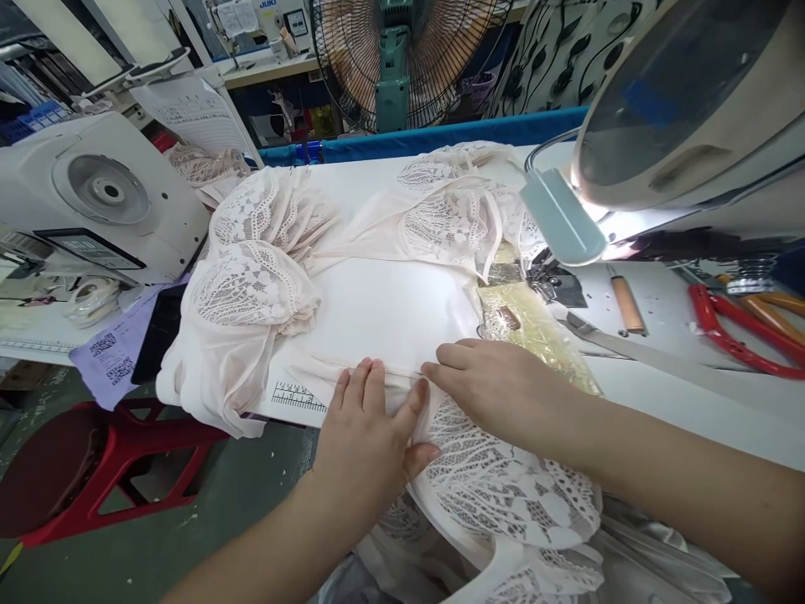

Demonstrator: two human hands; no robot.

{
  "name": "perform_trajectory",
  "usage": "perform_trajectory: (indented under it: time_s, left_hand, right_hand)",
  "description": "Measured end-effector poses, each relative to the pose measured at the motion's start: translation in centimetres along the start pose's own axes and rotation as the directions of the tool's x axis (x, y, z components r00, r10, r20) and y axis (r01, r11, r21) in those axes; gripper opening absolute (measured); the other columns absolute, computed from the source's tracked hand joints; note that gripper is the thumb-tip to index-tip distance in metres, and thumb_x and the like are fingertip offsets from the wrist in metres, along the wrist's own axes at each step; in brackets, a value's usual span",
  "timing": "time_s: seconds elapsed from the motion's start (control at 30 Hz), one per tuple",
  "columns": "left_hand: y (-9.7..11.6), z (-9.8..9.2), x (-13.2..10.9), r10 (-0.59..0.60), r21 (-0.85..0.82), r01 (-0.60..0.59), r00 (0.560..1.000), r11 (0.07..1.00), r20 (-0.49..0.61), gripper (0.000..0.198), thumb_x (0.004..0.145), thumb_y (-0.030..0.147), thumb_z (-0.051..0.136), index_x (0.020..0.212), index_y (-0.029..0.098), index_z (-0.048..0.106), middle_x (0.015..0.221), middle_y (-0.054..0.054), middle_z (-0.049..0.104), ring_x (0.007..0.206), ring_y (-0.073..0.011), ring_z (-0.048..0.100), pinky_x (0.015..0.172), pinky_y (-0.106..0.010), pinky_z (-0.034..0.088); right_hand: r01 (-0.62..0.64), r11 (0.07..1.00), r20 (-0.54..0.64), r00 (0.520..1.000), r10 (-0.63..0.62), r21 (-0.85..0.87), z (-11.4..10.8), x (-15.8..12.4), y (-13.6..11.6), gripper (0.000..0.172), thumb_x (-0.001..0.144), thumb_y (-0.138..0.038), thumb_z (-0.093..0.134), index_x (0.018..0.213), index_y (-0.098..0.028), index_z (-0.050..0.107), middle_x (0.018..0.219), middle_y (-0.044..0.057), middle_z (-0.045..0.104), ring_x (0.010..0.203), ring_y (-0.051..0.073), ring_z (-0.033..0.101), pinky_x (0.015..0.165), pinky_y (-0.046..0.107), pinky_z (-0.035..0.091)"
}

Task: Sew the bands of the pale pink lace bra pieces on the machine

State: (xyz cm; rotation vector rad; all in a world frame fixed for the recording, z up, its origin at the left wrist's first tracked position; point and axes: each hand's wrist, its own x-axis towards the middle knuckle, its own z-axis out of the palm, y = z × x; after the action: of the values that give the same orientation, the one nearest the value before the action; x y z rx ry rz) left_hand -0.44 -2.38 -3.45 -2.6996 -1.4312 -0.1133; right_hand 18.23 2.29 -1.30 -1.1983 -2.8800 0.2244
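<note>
Left hand [371, 428], flat and open, and right hand [503, 390], its grip hidden, press a fold of the pale lace garment [377, 319] at the front edge of the bench [660, 398]; keeping that fold taut and straight between them seems wisest.

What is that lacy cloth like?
The cloth is pale cream, smooth and thin in the middle, with see-through lace patches. It lies spread on the white table, bunched up on the left, and spills over the near edge. The left hand lies flat on it and the right hand presses a fold beside it. Its far side reaches the sewing machine.
</note>
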Motion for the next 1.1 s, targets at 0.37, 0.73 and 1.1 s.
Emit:
perform_trajectory:
  time_s: [0.37,0.73,1.1]
  left_hand:
    - [0.1,0.1,0.0,0.021,0.024,-0.02,0.999,1.0,-0.03,0.057,0.078,0.056,0.053,0.126,0.024,0.049,0.118,-0.021,0.047,0.114,-0.0401,0.046,0.09,-0.056,0.041]
    - [0.1,0.2,0.0,0.027,0.024,-0.026,0.998,0.999,-0.054,0.057,0.078,0.056,0.052,0.126,0.025,0.049,0.118,-0.022,0.045,0.112,-0.04,0.046,0.088,-0.056,0.042]
    - [0.2,0.2,0.0,0.022,0.012,-0.021,0.997,1.0,-0.076,0.05,0.081,0.052,0.049,0.124,0.025,0.052,0.118,-0.02,0.045,0.112,-0.0389,0.045,0.087,-0.056,0.043]
  right_hand:
    - [-0.049,0.995,-0.142,0.988,0.061,0.086,0.2,-0.2,0.0,0.021,0.077,-0.005,0.052,0.089,-0.016,0.065,0.071,0.002,0.059,0.059,0.012,0.05,0.048,0.024,0.028]
    - [-0.032,0.997,0.021,0.999,0.031,0.065,-0.1,0.2,0.1,0.026,0.069,-0.002,0.056,0.089,-0.017,0.065,0.068,0.001,0.055,0.057,0.013,0.048,0.047,0.025,0.027]
    - [-0.109,0.994,-0.047,0.993,0.109,0.004,-1.2,-2.1,0.4,0.031,0.064,0.003,0.057,0.085,-0.017,0.065,0.068,0.0,0.056,0.055,0.012,0.048,0.046,0.024,0.026]
